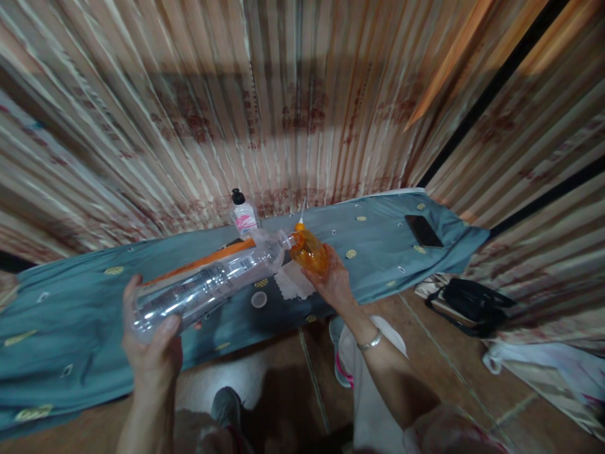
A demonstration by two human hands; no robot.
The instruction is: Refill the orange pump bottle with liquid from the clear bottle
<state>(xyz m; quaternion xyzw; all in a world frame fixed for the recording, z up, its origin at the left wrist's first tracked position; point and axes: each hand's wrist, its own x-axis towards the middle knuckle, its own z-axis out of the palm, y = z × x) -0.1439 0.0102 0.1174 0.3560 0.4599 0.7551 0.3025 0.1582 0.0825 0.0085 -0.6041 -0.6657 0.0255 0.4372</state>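
One phone on cloth; left hand clutching clear bottle (right hand: amber bottle).

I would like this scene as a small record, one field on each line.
Left-hand grip: clear plastic bottle, near its base
Right-hand grip: translucent orange bottle
Bottle mouths: close together; contact unclear
On teal cloth: black-capped bottle, whitish ragged-edged sheet, small round disc, black smartphone
Lower right: black bag
Backdrop: patterned curtain
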